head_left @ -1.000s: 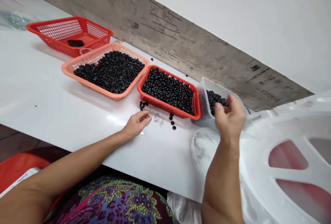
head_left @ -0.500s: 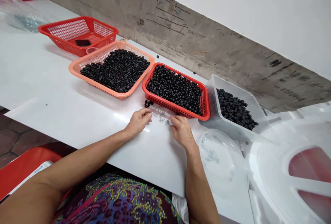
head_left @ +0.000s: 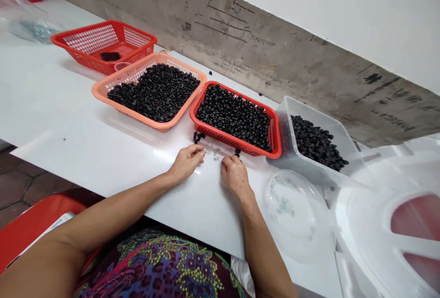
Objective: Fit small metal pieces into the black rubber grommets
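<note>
Fingertips and thumb of my left hand (head_left: 187, 160) are pinched together over the white table (head_left: 151, 234); anything between them is too small to make out. My right hand (head_left: 235, 173) is closed, its curled fingertips low over the tabletop and their contents hidden. Between the hands lie small clear or silvery pieces (head_left: 216, 155). Several black ring-like parts (head_left: 198, 137) sit just beyond my left hand, and a few more black parts (head_left: 237, 152) are beside my right fingers. Behind them stands a red basket (head_left: 220, 133) filled with rounded black parts (head_left: 233, 117).
An orange basket (head_left: 161, 126) of black pieces and a larger red basket (head_left: 103, 66) stand to the left. At right are a clear bin (head_left: 287, 151) of black parts, a clear round dish (head_left: 305, 238) with small pieces, and a white plastic stool-like object (head_left: 360, 224). A wall runs behind.
My right hand has shifted slightly left and its fingers have curled in more, uncovering black parts beside it. My left hand stays nearly in place. The view has turned slightly.
</note>
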`<action>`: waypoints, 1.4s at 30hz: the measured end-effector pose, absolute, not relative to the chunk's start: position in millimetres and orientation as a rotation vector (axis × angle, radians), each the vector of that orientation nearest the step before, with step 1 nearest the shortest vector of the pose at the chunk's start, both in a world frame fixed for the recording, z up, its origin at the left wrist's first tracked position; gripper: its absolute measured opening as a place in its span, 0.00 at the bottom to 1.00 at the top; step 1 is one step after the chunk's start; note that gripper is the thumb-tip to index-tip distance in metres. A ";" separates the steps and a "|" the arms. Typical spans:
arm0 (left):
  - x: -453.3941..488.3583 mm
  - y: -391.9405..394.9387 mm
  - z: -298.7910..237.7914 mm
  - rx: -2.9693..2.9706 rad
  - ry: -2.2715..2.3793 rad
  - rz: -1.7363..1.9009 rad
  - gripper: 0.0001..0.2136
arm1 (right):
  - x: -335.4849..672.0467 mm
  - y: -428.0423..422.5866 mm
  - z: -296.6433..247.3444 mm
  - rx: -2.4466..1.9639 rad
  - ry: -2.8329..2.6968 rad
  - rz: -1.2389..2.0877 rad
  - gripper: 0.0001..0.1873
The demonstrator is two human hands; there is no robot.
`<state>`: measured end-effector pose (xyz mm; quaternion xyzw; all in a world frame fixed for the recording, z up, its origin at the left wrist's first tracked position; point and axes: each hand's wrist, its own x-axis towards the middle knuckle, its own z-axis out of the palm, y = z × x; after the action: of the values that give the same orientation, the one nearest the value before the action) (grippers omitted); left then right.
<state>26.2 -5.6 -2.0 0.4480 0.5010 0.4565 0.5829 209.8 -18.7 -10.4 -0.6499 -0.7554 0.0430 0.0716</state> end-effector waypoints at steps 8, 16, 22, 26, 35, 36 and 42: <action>26.2 -4.1 -5.9 1.082 1.182 1.056 0.11 | 212.8 -21.3 9.6 -1.599 -1.728 0.540 0.07; 25.2 -3.0 -8.4 1.076 1.188 1.040 0.12 | 225.7 -22.0 11.9 -1.638 -1.518 0.783 0.22; 24.7 -2.2 -11.0 1.072 1.186 1.036 0.12 | 232.7 -19.6 10.0 -1.699 -1.670 0.588 0.17; 22.5 -2.4 -14.8 1.197 1.181 1.031 0.12 | 247.4 -20.4 19.5 -1.786 -1.705 0.382 0.16; 7.9 -10.7 -9.3 2.238 0.771 0.590 0.19 | 278.3 -21.5 35.9 -2.258 -1.953 0.218 0.13; 7.1 -10.6 -8.6 2.275 0.762 0.550 0.20 | 277.8 -21.9 35.8 -2.270 -1.985 0.263 0.13; 5.3 -8.6 -5.8 2.363 0.708 0.428 0.22 | 268.6 -21.9 29.3 -2.326 -2.104 0.434 0.13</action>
<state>5.3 -8.6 -5.8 0.8961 0.2687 0.1624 0.3137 268.6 -21.9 29.3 -0.7345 -0.6644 0.1371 -0.0122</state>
